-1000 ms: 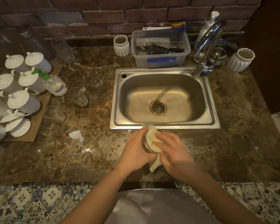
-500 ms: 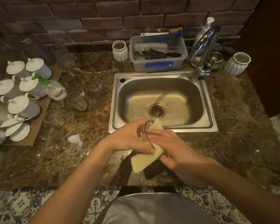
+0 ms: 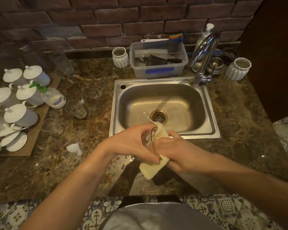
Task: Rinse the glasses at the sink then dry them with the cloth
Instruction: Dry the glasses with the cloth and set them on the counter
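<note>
My left hand (image 3: pixel 133 143) grips a clear glass (image 3: pixel 147 138) tipped on its side over the sink's front rim. A pale yellow cloth (image 3: pixel 154 168) is pushed into the glass's mouth, with one end hanging below. My right hand (image 3: pixel 175 151) holds that cloth against the glass. The steel sink (image 3: pixel 165 103) lies just beyond my hands, and its tap (image 3: pixel 203 53) is not running. Two more clear glasses stand on the counter to the left, one ribbed glass (image 3: pixel 76 108) and a low glass (image 3: pixel 51 127).
Several white lidded cups (image 3: pixel 20 113) sit on a board at the far left beside a soap bottle (image 3: pixel 52 98). A grey tub of brushes (image 3: pixel 158 63) and two white ribbed pots (image 3: pixel 238 68) stand behind the sink. A small white scrap (image 3: pixel 73 147) lies on the counter.
My hands have lifted the glass and cloth from the counter edge up toward the sink rim. The glass has turned on its side and the cloth has been worked further inside.
</note>
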`<state>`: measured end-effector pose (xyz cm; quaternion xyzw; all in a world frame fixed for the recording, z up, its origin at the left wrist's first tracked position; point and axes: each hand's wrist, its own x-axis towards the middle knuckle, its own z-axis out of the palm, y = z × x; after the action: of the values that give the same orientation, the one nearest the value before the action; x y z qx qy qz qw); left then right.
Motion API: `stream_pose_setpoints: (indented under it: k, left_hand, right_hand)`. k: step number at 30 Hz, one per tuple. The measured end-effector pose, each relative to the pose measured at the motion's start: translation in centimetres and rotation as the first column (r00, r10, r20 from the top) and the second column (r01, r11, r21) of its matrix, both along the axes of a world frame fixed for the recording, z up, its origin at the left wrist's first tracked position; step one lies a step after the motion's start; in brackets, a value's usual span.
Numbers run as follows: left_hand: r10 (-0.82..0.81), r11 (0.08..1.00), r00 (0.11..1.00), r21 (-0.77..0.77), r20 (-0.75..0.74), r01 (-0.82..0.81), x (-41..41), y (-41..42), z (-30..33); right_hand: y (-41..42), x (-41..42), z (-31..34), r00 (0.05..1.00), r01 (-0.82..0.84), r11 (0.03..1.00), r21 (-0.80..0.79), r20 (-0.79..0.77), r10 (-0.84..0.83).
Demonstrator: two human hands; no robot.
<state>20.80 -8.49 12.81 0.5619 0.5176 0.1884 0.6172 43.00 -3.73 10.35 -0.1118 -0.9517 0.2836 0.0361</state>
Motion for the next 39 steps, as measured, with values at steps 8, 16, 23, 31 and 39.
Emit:
stream_pose_setpoints:
  k: [8,16,23,31,39]
  left_hand:
    - [-0.064,0.985,0.978,-0.143,0.198,0.093,-1.0,2.1,0.6]
    - [0.208,0.959,0.927,0.249,-0.312,-0.132,0.3,-1.2,1.7]
    - [0.428,0.758,0.824,0.644,-0.371,-0.104,1.5,-2.3,1.9]
    - [0.411,0.727,0.838,0.683,-0.358,-0.066,0.4,-1.7,2.7]
    - [0.496,0.665,0.865,0.607,0.077,-0.435,0.2,-1.0,1.9]
  right_hand:
    - [3.5,-1.0,1.6,0.991,-0.135,0.961,0.242,0.005,0.137]
    - [2.2,-0.9,1.8,0.992,0.112,0.994,0.002,-0.059,-0.112]
    - [0.6,-2.0,1.9,0.973,0.180,0.983,0.020,-0.149,-0.176]
    - [-0.2,-2.9,2.9,0.953,0.233,0.965,-0.120,-0.169,-0.251]
    - [-0.3,-3.8,3.4,0.966,0.126,0.987,0.101,-0.240,-0.099]
